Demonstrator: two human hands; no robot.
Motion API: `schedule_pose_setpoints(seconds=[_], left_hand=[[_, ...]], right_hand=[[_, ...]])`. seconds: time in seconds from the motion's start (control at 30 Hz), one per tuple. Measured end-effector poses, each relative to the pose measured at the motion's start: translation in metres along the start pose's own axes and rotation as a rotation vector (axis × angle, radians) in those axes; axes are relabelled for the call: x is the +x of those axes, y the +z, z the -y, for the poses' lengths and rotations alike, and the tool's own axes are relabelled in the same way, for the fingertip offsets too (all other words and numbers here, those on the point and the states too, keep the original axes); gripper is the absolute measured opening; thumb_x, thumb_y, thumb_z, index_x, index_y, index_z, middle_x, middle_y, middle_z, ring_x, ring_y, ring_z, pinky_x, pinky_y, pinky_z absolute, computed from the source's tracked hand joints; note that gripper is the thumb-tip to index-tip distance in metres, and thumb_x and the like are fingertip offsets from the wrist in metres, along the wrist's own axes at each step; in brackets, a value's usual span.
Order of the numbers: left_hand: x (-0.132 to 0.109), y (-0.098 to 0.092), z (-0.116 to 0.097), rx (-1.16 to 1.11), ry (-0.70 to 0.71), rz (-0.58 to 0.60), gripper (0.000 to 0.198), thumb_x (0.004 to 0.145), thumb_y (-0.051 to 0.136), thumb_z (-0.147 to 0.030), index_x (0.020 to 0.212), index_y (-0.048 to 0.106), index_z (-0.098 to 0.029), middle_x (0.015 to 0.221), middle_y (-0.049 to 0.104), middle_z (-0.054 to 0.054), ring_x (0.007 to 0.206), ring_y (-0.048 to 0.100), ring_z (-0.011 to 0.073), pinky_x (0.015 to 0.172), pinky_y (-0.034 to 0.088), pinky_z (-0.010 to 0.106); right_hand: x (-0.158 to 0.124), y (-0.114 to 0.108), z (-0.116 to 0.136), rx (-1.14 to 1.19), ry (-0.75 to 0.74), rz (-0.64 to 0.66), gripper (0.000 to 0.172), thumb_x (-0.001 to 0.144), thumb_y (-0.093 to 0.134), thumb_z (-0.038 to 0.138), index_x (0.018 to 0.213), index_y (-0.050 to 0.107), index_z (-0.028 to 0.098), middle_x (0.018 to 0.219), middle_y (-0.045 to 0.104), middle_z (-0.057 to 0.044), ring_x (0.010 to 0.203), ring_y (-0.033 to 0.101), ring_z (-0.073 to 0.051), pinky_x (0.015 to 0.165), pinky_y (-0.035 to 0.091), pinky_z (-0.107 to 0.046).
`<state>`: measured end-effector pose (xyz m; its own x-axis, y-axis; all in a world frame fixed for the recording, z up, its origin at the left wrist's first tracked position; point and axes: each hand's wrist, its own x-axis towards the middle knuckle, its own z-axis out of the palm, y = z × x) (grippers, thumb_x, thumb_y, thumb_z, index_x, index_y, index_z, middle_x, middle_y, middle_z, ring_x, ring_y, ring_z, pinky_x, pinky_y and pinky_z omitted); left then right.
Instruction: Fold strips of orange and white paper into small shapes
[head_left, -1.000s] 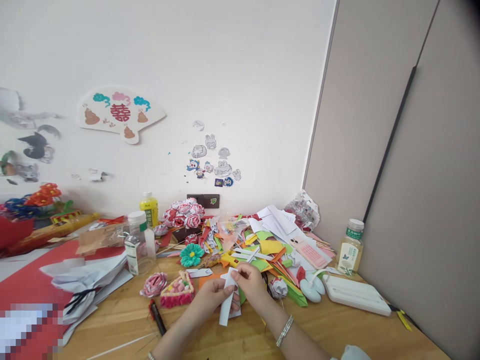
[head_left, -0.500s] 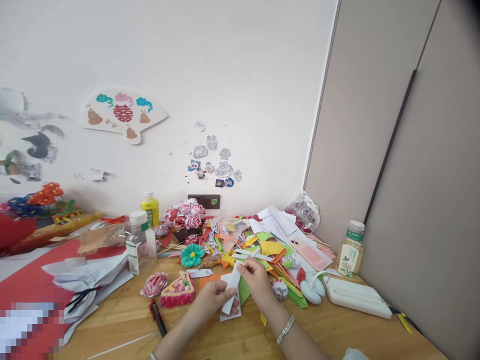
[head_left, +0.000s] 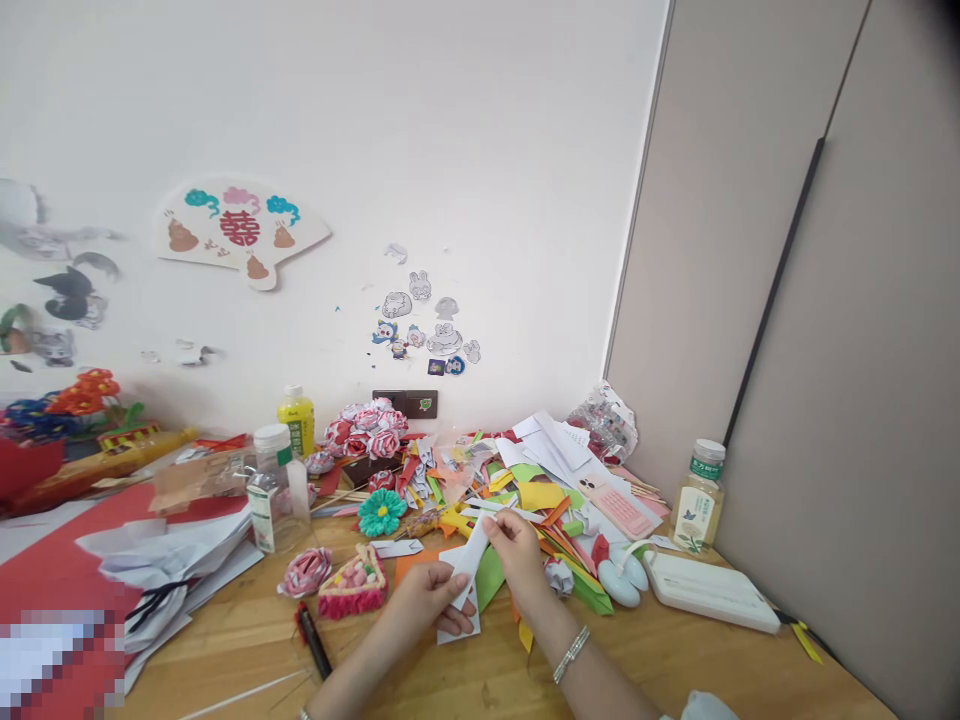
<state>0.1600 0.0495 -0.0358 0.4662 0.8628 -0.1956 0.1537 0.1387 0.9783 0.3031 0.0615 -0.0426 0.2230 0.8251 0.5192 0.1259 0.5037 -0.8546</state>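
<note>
My left hand (head_left: 424,592) pinches the lower end of a folded white paper strip (head_left: 466,570) just above the wooden table (head_left: 660,660). My right hand (head_left: 519,548), with a silver bracelet on its wrist, pinches the strip's upper end, and the strip slants up to the right between them. A flat white paper piece (head_left: 459,624) lies under the left fingers. A green paper piece (head_left: 489,578) sits just behind the strip.
A heap of coloured paper scraps (head_left: 517,490) lies behind my hands. A triangular paper craft (head_left: 352,584), a paper rose (head_left: 306,572) and a black pen (head_left: 313,640) lie to the left. Bottles (head_left: 274,488) (head_left: 697,498), a white box (head_left: 709,592) and white sheets (head_left: 165,560) stand around.
My right hand has slid up and away along the white strip, stretching it into a slant. The left hand stayed low at its bottom end.
</note>
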Motion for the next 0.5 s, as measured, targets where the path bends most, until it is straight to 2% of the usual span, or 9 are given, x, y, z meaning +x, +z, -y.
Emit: schedule_pose_setpoints(seconds=[0.17,0.33,0.5], left_hand=[[0.0,0.001,-0.001,-0.031,-0.006,-0.005,0.047,0.049,0.057,-0.059,0.06,0.05,-0.014,0.053,0.064,0.001,0.049,0.061,0.0166,0.049,0.044,0.025],[-0.006,0.003,-0.007,-0.067,0.053,0.015,0.049,0.056,0.052,-0.06,0.065,0.057,-0.012,0.063,0.067,0.004,0.059,0.062,0.017,0.059,0.046,0.027],[-0.009,0.003,-0.01,-0.033,0.084,0.058,0.051,0.057,0.051,-0.06,0.066,0.06,-0.011,0.056,0.065,0.004,0.056,0.061,0.0164,0.058,0.045,0.027]], right_hand=[[0.001,-0.001,0.001,0.067,0.042,-0.007,0.03,0.072,0.051,0.035,0.051,0.04,0.017,0.052,0.03,0.005,0.051,0.028,-0.009,0.047,0.025,-0.021],[0.001,-0.002,0.001,0.115,0.078,0.052,0.03,0.073,0.05,0.036,0.053,0.039,0.017,0.052,0.03,0.005,0.05,0.028,-0.009,0.047,0.025,-0.021],[-0.001,0.001,0.003,0.109,0.057,0.106,0.027,0.072,0.053,0.034,0.053,0.043,0.017,0.054,0.034,0.004,0.053,0.032,-0.009,0.049,0.028,-0.021]])
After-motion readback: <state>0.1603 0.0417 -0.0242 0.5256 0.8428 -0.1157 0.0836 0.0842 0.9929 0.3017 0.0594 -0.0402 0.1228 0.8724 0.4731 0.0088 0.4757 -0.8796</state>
